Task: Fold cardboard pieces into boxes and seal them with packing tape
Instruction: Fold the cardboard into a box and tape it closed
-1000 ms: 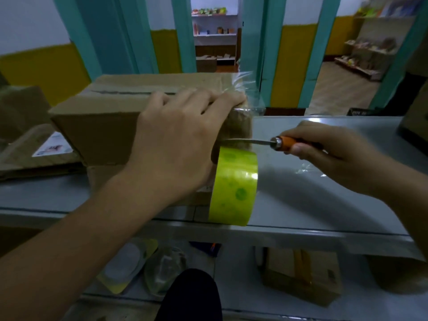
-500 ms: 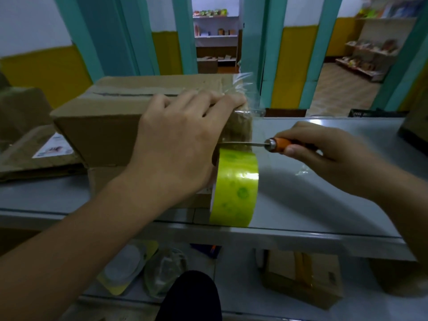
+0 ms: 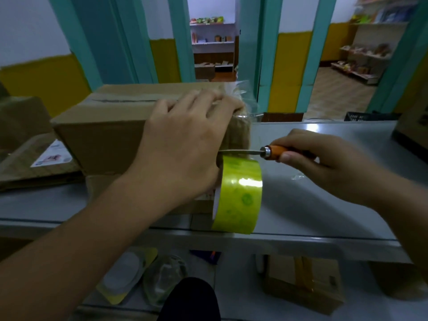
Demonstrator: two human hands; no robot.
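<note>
Fingers (image 3: 196,101) of left hand (image 3: 183,144) lie spread, pressing tape onto right end of box (image 3: 104,133). Right hand (image 3: 324,167) grips knife (image 3: 273,152). Blade has edged left into strip above tape roll (image 3: 238,195), which hangs near front edge of table (image 3: 312,216). Roll not yet severed; cut judged under way.

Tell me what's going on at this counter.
A person is taping up a cardboard box on the grey counter. The left hand presses down on the box's top right edge, where clear tape wraps over the corner. The right hand grips an orange-handled knife, its blade reaching toward the box end just above the yellow-green tape roll, which is on edge there. Whether the tape is already cut cannot be told.
</note>
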